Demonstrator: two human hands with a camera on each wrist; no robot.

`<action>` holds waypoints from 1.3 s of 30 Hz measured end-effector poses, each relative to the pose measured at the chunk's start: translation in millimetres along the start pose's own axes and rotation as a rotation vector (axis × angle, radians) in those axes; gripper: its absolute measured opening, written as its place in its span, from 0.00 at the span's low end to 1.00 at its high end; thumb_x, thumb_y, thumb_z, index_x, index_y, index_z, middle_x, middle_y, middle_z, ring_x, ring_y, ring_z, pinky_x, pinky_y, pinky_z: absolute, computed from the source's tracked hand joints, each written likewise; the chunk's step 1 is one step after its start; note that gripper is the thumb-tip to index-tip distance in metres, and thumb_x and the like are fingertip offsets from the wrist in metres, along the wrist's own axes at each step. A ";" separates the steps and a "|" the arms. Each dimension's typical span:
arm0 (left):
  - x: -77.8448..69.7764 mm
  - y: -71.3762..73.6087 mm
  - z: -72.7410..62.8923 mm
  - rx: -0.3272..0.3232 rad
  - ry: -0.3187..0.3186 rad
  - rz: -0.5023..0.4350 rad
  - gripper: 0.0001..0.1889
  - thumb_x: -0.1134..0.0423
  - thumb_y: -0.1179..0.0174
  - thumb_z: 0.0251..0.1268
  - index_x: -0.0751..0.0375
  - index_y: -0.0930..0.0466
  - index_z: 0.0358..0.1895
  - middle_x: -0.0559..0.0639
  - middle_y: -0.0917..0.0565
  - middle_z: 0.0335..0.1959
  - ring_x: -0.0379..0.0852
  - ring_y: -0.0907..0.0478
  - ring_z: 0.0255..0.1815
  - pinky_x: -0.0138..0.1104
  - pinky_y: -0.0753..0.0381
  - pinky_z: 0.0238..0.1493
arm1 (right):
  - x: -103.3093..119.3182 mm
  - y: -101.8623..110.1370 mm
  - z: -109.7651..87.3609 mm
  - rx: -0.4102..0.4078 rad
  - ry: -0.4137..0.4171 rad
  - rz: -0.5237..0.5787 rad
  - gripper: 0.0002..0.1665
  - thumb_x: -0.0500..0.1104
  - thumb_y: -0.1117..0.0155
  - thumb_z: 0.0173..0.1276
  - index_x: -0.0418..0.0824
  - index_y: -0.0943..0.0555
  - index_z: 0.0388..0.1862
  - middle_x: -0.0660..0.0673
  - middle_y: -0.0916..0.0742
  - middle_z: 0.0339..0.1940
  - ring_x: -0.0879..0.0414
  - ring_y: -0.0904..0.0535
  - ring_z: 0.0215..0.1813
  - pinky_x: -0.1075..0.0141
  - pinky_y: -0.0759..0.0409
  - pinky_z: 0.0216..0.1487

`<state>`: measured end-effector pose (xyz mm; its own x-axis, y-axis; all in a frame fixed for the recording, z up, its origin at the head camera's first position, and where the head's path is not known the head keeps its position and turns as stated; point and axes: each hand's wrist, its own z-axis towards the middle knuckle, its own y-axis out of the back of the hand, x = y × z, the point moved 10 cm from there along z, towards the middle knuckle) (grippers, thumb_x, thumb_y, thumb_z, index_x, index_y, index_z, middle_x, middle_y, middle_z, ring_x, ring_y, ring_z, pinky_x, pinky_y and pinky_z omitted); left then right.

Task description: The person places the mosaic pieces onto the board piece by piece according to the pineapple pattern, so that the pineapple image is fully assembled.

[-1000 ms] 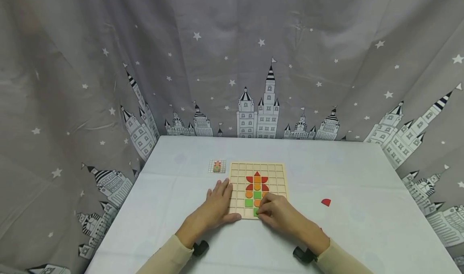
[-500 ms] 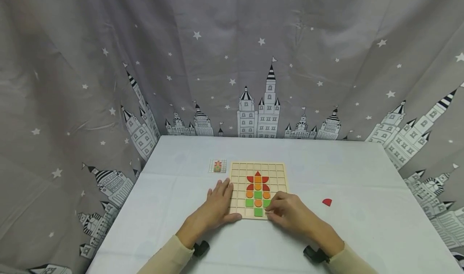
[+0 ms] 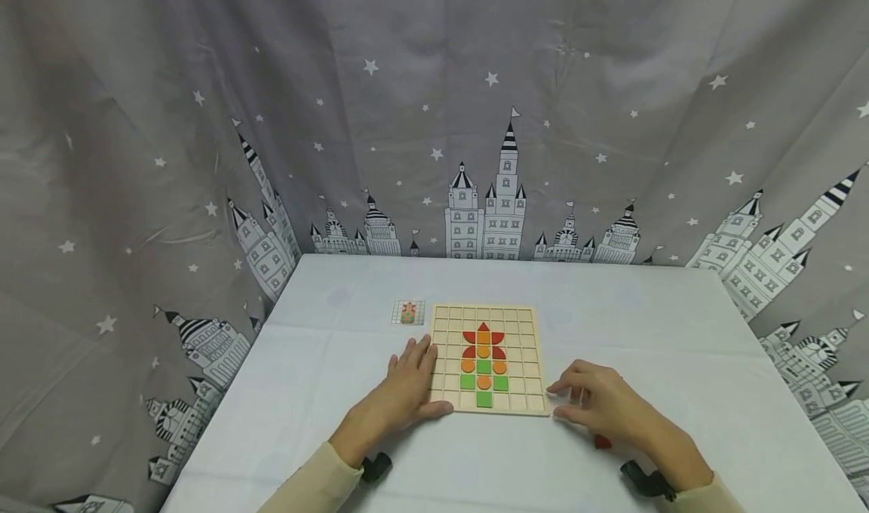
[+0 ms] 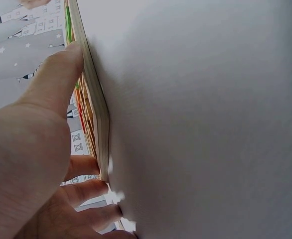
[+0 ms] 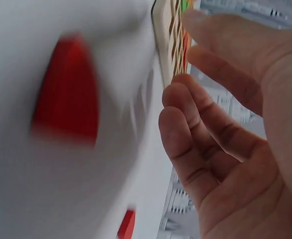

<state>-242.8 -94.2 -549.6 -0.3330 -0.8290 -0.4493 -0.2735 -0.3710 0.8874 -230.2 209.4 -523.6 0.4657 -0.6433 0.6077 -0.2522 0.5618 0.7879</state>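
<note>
A wooden grid board (image 3: 526, 332) lies on the white table. On it sit flat coloured pieces: green squares (image 3: 483, 399), orange circles (image 3: 484, 382) and red quarter circles (image 3: 498, 353) around a central column, topped by a red triangle (image 3: 483, 327). My left hand (image 3: 405, 385) rests at the board's left side with fingers straight, the thumb (image 4: 61, 74) on its near edge. My right hand (image 3: 604, 401) hovers right of the board, thumb and fingers apart, holding nothing. Under it a loose red quarter circle (image 3: 602, 442) lies on the table. The right wrist view shows another red piece (image 5: 127, 223).
A small pattern card (image 3: 408, 312) lies just left of the board's far corner. Grey cloth (image 3: 380, 158) printed with castles and stars hangs behind and beside the white table (image 3: 339, 294).
My right hand has moved right, off the board's near rows, uncovering the green squares and an orange circle. It now covers the loose red piece seen earlier. My left hand stays put.
</note>
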 end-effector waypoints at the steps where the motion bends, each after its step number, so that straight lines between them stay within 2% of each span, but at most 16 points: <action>1: -0.1 0.3 0.0 0.000 -0.001 0.001 0.61 0.38 0.20 0.73 0.75 0.42 0.92 0.75 0.45 0.96 0.80 0.48 0.98 0.79 0.40 0.89 | -4.5 2.1 -3.5 0.008 -0.016 -0.001 0.17 0.45 0.08 0.68 0.48 0.03 0.54 0.56 0.09 0.46 0.67 0.20 0.40 0.71 0.18 0.40; 10: 0.0 2.2 -0.9 0.003 0.000 0.012 0.61 0.38 0.21 0.74 0.75 0.43 0.92 0.75 0.45 0.96 0.79 0.48 0.98 0.78 0.39 0.90 | -33.5 13.3 -34.5 0.075 -0.058 0.042 0.23 0.55 0.04 0.61 0.53 0.03 0.53 0.59 0.11 0.42 0.69 0.23 0.38 0.70 0.21 0.39; 14: 0.7 2.1 -1.0 0.004 0.002 0.007 0.61 0.38 0.20 0.74 0.75 0.43 0.92 0.76 0.45 0.96 0.80 0.48 0.98 0.78 0.40 0.90 | -35.9 12.4 -42.4 0.100 -0.016 0.056 0.27 0.56 0.02 0.57 0.53 0.03 0.53 0.58 0.15 0.41 0.70 0.24 0.38 0.70 0.21 0.39; 19: 2.1 2.5 -0.3 -0.001 0.007 0.011 0.61 0.38 0.20 0.74 0.75 0.43 0.92 0.75 0.46 0.96 0.79 0.48 0.98 0.78 0.40 0.90 | -35.7 12.0 -43.5 0.094 0.034 0.062 0.25 0.51 0.01 0.57 0.53 0.03 0.52 0.58 0.16 0.41 0.70 0.24 0.39 0.71 0.22 0.39; 29: 2.4 0.7 -0.1 -0.005 0.001 0.002 0.61 0.39 0.20 0.73 0.75 0.42 0.92 0.75 0.45 0.96 0.80 0.48 0.97 0.79 0.40 0.89 | -40.0 9.0 -39.0 0.099 -0.006 0.093 0.12 0.48 0.07 0.66 0.57 0.04 0.44 0.59 0.14 0.41 0.68 0.20 0.38 0.71 0.20 0.39; 34: 3.3 -0.3 0.1 -0.005 0.006 -0.009 0.61 0.38 0.20 0.73 0.74 0.42 0.92 0.75 0.45 0.96 0.80 0.48 0.98 0.79 0.41 0.89 | -40.5 8.1 -37.5 0.106 -0.017 0.102 0.11 0.48 0.07 0.67 0.56 0.06 0.41 0.59 0.15 0.40 0.69 0.21 0.37 0.72 0.20 0.38; 39: 1.9 0.7 -0.2 -0.011 -0.003 -0.008 0.61 0.38 0.20 0.73 0.75 0.42 0.92 0.75 0.45 0.96 0.80 0.48 0.97 0.80 0.40 0.89 | -41.7 8.7 -37.8 0.102 -0.034 0.118 0.15 0.48 0.07 0.65 0.55 0.10 0.40 0.59 0.16 0.38 0.70 0.22 0.36 0.72 0.21 0.38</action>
<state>-243.4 -96.1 -549.9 -0.3337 -0.8248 -0.4564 -0.2666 -0.3818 0.8850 -219.7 260.8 -545.9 0.3994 -0.5940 0.6983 -0.3887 0.5801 0.7158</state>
